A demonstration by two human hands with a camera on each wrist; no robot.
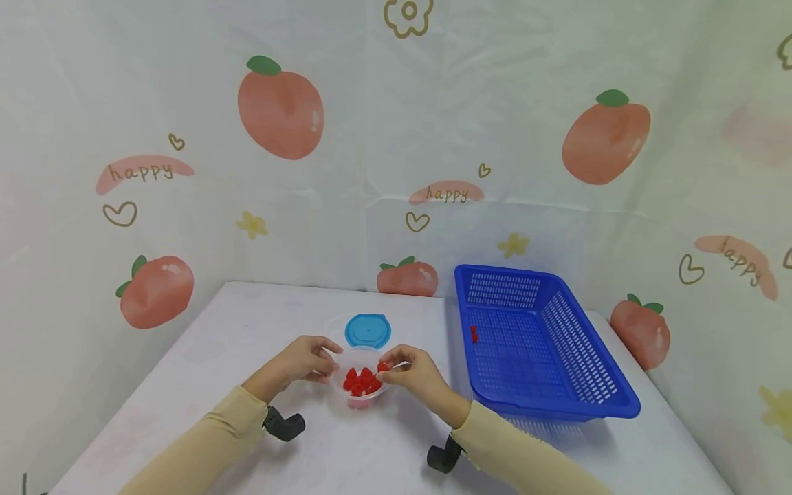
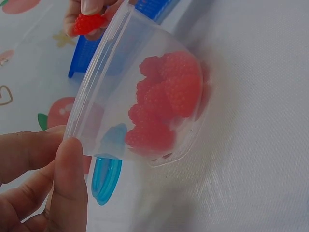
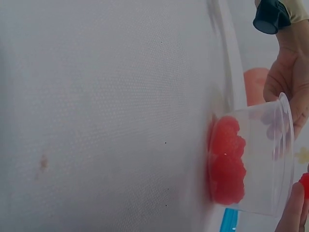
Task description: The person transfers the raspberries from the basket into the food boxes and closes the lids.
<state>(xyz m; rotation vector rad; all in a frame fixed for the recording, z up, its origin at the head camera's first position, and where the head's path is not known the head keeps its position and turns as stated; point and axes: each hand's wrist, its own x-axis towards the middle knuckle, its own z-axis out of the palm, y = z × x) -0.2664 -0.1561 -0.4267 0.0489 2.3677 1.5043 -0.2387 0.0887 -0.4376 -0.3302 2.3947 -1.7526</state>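
A clear plastic tub (image 1: 359, 402) stands on the table with several red raspberries (image 1: 359, 382) in its bottom. At its left side my left hand (image 1: 305, 359) pinches the rim between thumb and fingers, as the left wrist view shows. My right hand (image 1: 413, 371) is over the tub's right rim and pinches one raspberry (image 2: 88, 23) between thumb and fingertips. In the right wrist view that raspberry (image 3: 304, 184) is partly cut off by the frame edge. Just behind the tub lies a round blue lid (image 1: 368, 331).
To the right stands a large blue plastic basket (image 1: 526, 344) with slotted walls. A few small red pieces (image 1: 474, 334) lie against its left inner side. A white sheet printed with fruit hangs behind the white table (image 1: 278, 302).
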